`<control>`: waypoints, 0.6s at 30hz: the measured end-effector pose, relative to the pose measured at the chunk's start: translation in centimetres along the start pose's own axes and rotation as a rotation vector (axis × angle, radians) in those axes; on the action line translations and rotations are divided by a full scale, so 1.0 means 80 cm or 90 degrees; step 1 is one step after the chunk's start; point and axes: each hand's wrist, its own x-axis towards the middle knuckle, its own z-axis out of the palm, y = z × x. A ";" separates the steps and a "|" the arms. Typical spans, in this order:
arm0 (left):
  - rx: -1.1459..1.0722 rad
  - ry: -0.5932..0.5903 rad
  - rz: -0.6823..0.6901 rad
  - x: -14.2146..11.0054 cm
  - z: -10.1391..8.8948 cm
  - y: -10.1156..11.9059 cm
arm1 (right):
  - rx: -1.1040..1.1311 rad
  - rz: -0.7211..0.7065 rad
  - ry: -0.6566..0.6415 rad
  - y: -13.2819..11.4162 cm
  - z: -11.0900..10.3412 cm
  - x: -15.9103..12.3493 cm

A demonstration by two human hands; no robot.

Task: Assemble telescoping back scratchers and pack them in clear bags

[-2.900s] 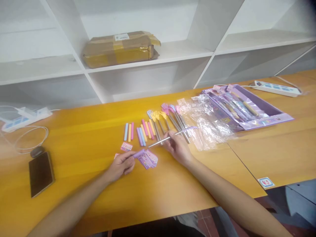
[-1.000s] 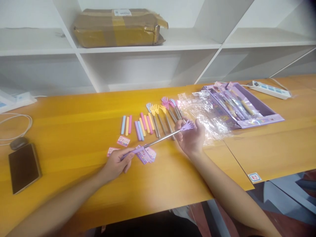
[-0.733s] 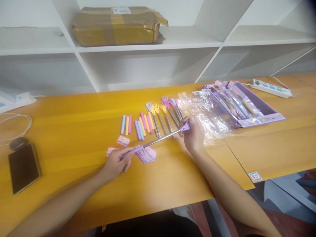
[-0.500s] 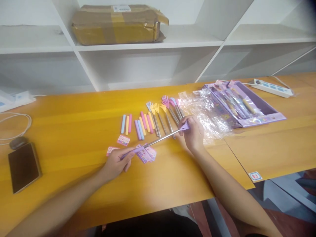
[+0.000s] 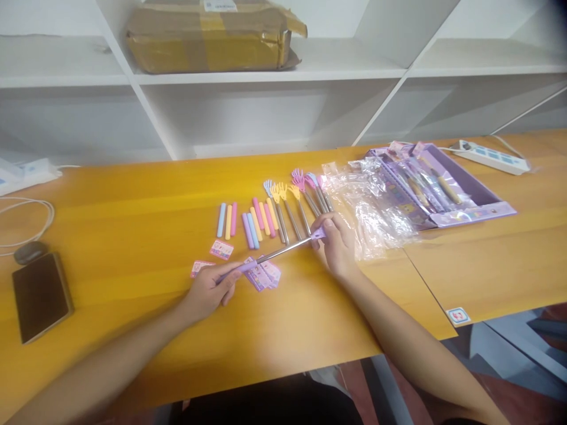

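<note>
The left hand (image 5: pixel 211 293) is closed around the purple cylindrical handle of a back scratcher with a slim silver metal rod (image 5: pixel 284 251). The right hand (image 5: pixel 338 243) grips its purple head, fingers folded over it. The back scratcher is held between both hands, tilted upward to the right in view, above overlapping purple-and-pink printed cards (image 5: pixel 262 274) on the yellow-brown wooden table (image 5: pixel 287 342). Two further printed cards lie near the left hand.

Beyond the hands are two groups of pastel cylindrical handles (image 5: pixel 253 230) and a row of metal rods with coloured hand-shaped heads (image 5: pixel 292 220). To their right, crumpled clear plastic bags (image 5: pixel 376 221) adjoin an open purple cardboard box (image 5: pixel 477 213) containing wrapped items.
</note>
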 end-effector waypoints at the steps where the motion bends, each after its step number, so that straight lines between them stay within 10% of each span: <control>1: 0.000 0.000 0.001 0.000 0.000 0.001 | -0.005 0.000 0.000 -0.001 0.002 -0.002; 18: 0.013 -0.017 0.014 0.001 0.002 0.010 | -0.047 0.012 -0.075 0.000 0.031 -0.033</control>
